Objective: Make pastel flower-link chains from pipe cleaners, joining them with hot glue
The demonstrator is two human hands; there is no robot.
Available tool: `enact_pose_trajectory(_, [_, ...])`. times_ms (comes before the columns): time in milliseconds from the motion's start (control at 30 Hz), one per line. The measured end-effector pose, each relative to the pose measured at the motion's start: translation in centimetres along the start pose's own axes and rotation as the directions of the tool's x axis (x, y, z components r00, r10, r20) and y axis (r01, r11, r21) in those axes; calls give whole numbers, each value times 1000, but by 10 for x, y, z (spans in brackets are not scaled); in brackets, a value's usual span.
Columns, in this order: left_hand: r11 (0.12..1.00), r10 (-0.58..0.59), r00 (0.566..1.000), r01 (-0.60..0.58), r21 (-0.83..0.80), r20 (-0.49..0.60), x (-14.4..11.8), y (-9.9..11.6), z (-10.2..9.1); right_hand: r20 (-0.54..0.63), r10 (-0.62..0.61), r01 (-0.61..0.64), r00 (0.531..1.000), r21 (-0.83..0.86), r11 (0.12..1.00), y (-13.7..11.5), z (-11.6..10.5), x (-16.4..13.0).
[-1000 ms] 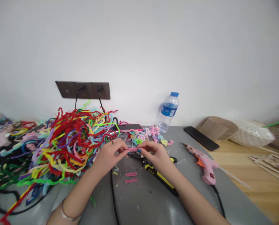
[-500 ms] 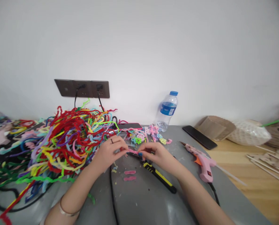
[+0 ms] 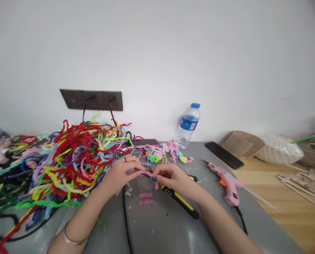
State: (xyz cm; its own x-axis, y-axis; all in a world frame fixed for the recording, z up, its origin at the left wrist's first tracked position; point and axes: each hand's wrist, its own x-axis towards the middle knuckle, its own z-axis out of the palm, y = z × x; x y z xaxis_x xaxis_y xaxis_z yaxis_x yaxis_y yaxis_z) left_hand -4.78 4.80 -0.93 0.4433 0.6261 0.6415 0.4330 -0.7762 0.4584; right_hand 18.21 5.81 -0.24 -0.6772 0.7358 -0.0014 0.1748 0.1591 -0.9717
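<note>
Between my two hands a short pink pipe cleaner piece is pinched at both ends. My left hand grips its left end with thumb and index finger. On the other end, my right hand closes its thumb and fingertips. Two more short pink pieces lie side by side on the grey table just below. Pliers with yellow and black handles rest under and beside my right hand, their jaws mostly hidden by it.
A big tangle of coloured pipe cleaners covers the left side. A water bottle stands against the wall near small pastel twisted pieces. At right lie a phone and a pink glue gun. A black cable crosses the table.
The pink piece now slants down to the right between my hands. My right hand has turned slightly and moved a little left and down. The view has shifted slightly.
</note>
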Motion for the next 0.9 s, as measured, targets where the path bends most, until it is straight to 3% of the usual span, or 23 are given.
enact_pose_trajectory(333, [999,-18,997,22,-46,79,-1,5,3,-4,60,-59,998,40,997,2,3,2])
enact_pose_trajectory(533, [984,-153,975,165,-68,161,-2,9,6,6,130,-130,992,92,987,7,6,4])
enact_pose_trajectory(600, [955,-273,933,292,-48,235,-2,12,6,-7,148,-146,989,98,984,8,6,6])
enact_pose_trajectory(733, [867,-466,775,495,48,427,-2,17,6,-51,176,-170,983,111,979,12,3,9])
enact_pose_trajectory(800, [858,-476,723,506,85,501,-3,18,7,-75,163,-153,984,126,980,13,2,10])
enact_pose_trajectory(900, [877,-435,691,470,98,577,-5,19,9,-109,136,-119,985,145,982,13,2,10])
